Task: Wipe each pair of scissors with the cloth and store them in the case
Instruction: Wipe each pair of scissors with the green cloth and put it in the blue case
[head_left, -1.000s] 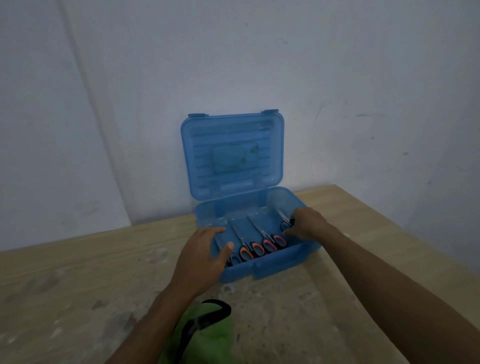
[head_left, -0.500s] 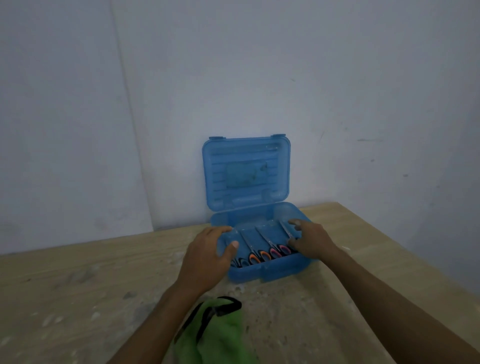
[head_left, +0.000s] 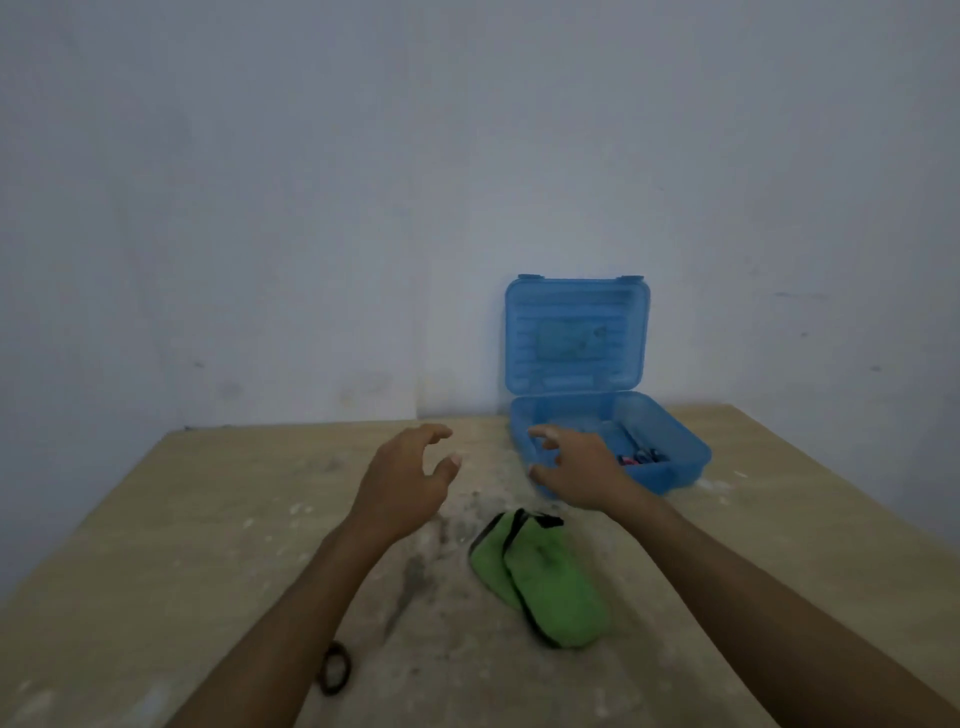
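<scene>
A translucent blue case (head_left: 680, 441) stands open at the back of the wooden table, its lid (head_left: 576, 332) upright against the wall. Scissors (head_left: 641, 456) with coloured handles lie inside; my right hand (head_left: 576, 465) hides the left part of the case. That hand hovers in front of the case with fingers loosely curled, holding nothing. My left hand (head_left: 408, 480) hovers left of the case, also loosely curled and empty. A folded green cloth (head_left: 550, 577) with black trim lies on the table between my forearms.
The wooden table (head_left: 208, 519) is dusty and stained, with a grey wall close behind it. A small dark ring-shaped object (head_left: 332, 673) lies near my left forearm at the front. The table's right edge runs just beyond the case.
Both hands have drawn back off the case and now hover in front of it. The view has pulled back and swung left, so the case sits further right.
</scene>
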